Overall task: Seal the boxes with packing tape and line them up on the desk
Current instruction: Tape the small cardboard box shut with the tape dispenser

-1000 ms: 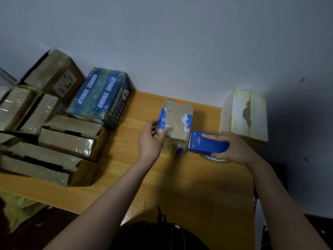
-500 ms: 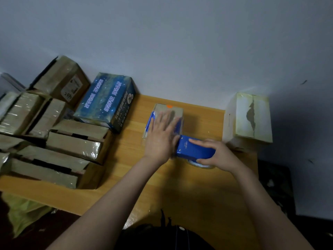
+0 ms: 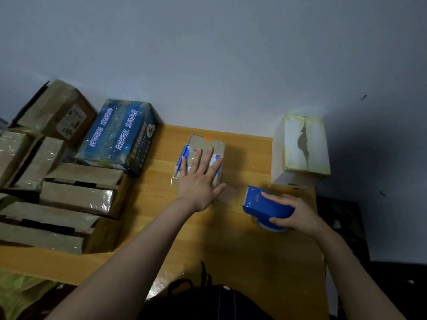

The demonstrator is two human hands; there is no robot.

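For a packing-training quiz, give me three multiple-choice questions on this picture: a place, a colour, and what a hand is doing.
1. Where is the torn white box? A) far right of the desk B) on a shelf C) under a hand
2. Colour of the tape dispenser? A) red B) blue C) green
3. The left hand is A) gripping the dispenser B) flat on the small box C) off the desk
A, it stands at the desk's right edge; B, blue casing; B, straight fingers spread on its top.
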